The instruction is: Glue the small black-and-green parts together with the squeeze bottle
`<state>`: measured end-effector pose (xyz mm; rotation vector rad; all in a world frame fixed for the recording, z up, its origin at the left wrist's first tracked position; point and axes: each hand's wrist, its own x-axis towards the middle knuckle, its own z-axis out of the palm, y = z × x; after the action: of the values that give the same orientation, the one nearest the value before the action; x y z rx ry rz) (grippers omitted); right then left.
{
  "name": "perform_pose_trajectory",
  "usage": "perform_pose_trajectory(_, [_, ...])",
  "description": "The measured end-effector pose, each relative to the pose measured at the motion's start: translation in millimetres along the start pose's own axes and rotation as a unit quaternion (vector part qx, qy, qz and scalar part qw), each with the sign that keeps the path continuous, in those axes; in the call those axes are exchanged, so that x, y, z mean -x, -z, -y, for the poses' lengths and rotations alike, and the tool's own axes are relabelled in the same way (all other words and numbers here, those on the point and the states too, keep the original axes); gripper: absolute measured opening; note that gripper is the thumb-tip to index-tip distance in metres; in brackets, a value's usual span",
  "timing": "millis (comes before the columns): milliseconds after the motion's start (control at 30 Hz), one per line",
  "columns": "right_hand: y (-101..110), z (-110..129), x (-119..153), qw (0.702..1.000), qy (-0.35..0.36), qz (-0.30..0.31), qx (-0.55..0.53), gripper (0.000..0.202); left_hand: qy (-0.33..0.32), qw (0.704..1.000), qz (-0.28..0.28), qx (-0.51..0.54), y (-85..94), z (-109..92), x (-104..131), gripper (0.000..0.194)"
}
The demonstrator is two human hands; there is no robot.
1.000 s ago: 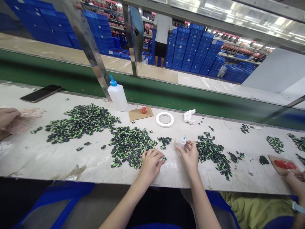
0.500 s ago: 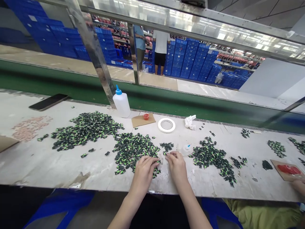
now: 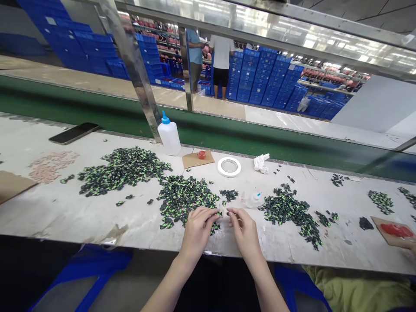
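Both hands are low over the table, close together with a small gap between the fingertips. My left hand (image 3: 199, 227) has thumb and fingers pinched on a small dark piece, beside the right edge of the middle pile of black and green pieces (image 3: 185, 197). My right hand (image 3: 243, 227) pinches a tiny dark piece at its fingertips. Just beyond the hands lies a small cluster of black pieces (image 3: 229, 195), and a small clear bottle with a blue tip (image 3: 254, 199) lies behind my right hand. Another black and green pile (image 3: 287, 206) is to the right.
Along the back stand a white bottle (image 3: 169, 138), cardboard with a red cap (image 3: 198, 159), a tape roll (image 3: 229, 167) and crumpled tissue (image 3: 261, 164). A phone (image 3: 74, 133) and pink pieces (image 3: 52, 166) lie left. Red material on cardboard (image 3: 391, 232) is near another person's hand, far right.
The view has shifted slightly. My right hand has drawn back from the spot beside the small black cluster, and a tiny dark piece now shows at its fingertips.
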<state>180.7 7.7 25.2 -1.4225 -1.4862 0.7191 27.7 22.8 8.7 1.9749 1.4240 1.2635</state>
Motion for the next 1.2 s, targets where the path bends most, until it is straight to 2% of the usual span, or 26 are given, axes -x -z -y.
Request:
perform_pose_trajectory(100, [0.7,7.2,5.6,0.999,-0.003,-0.001,-0.043,0.022,-0.006,1.0,0.0,0.006,-1.0,-4.4,-0.7,0.019])
perform_pose_trajectory(300, [-0.7,6.2,7.3,0.993,-0.048,-0.016,-0.104,0.019,0.0,0.999,0.011,0.036,-1.3,-9.5,-0.3,0.017])
perform_pose_trajectory(567, [5.6,10.1,10.1,0.984,-0.068,-0.012,-0.164,0.02,0.073,0.988,0.038,0.132,-1.1,-18.2,1.5,0.015])
perform_pose_trajectory(633, [8.6,9.4,9.6,0.982,-0.064,-0.013,-0.179,0.017,0.052,0.988,0.035,0.138,-0.8,-20.8,0.9,0.015])
perform_pose_trajectory(767, [15.2,4.8,8.2,0.98,-0.019,-0.022,-0.197,0.009,-0.062,0.992,0.032,0.107,1.2,-26.4,-3.1,0.017])
perform_pose_trajectory(833, [18.3,2.2,8.6,0.98,0.006,-0.036,-0.195,0.006,-0.091,0.989,0.044,0.106,1.3,-30.1,-5.0,0.017])
perform_pose_trajectory(900, [21.0,-0.2,10.0,0.981,0.028,-0.049,-0.183,0.006,-0.068,0.987,0.061,0.134,-0.1,-34.4,-5.5,0.015])
perform_pose_trajectory(1067, [26.4,-6.1,13.6,0.988,0.073,-0.058,-0.12,0.009,0.076,0.972,0.074,0.211,-7.7,-42.4,-4.0,0.013])
perform_pose_trajectory(1200, [31.4,-8.5,14.8,0.99,0.089,-0.052,-0.095,0.029,0.116,0.962,0.094,0.227,-10.8,-43.5,-6.0,0.012])
